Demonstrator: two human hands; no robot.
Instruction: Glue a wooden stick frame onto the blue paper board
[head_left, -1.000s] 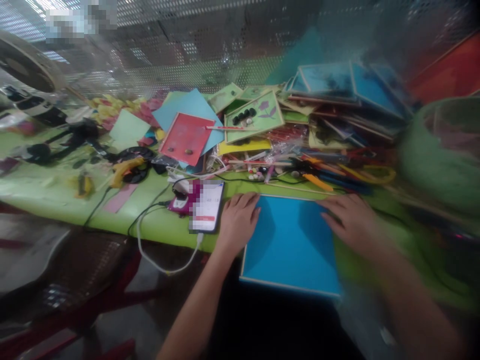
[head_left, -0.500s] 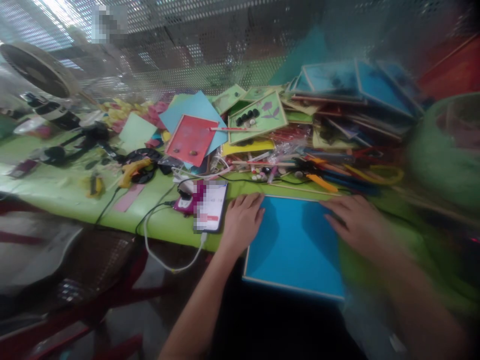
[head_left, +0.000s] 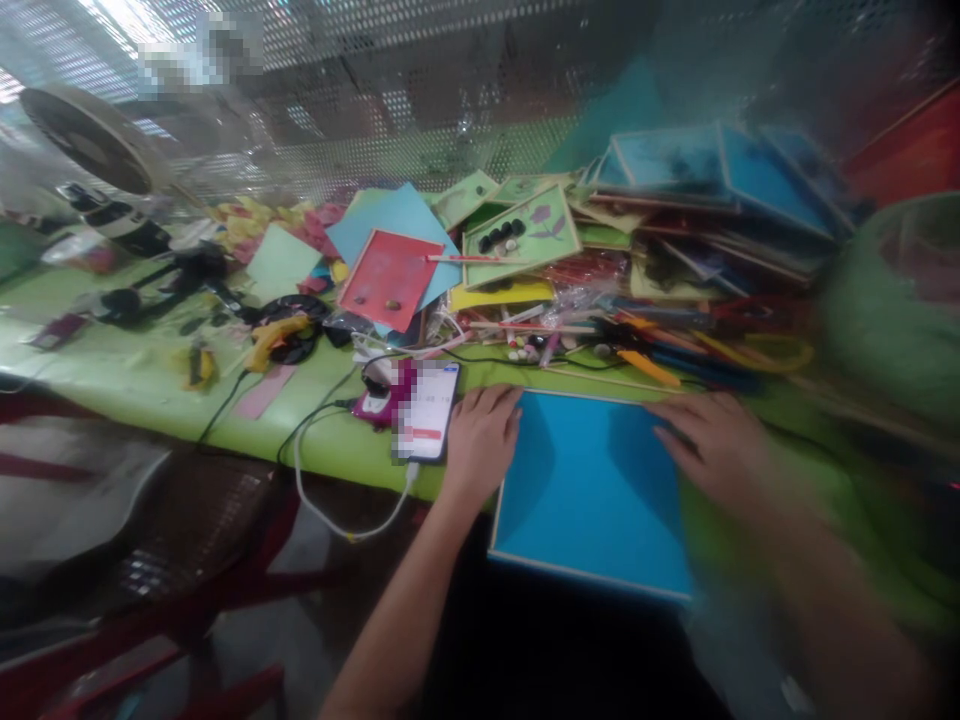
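Observation:
A blue board [head_left: 592, 490] with thin pale strips along its edges lies at the table's front edge, its near side jutting over my lap. My left hand [head_left: 484, 435] rests at its far left corner, fingertips on the edge, holding nothing else. At the far right corner is my right hand [head_left: 709, 435], thumb apart from the fingers, fingertips touching the board's edge. Both hands cast shadows on the blue surface. Beside my left hand lies a phone [head_left: 427, 410] with a white cable plugged in.
Behind the board are a red card [head_left: 391, 280], a green framed picture [head_left: 521, 238], stacked blue boards [head_left: 664, 160] and scattered sticks. A yellow glue gun [head_left: 276, 342] with a cord lies left. A fan [head_left: 86, 135] stands far left, a green round object [head_left: 896, 300] right.
The view has shifted slightly, so the table items appear a little further right. Both hands remain at the board's far corners.

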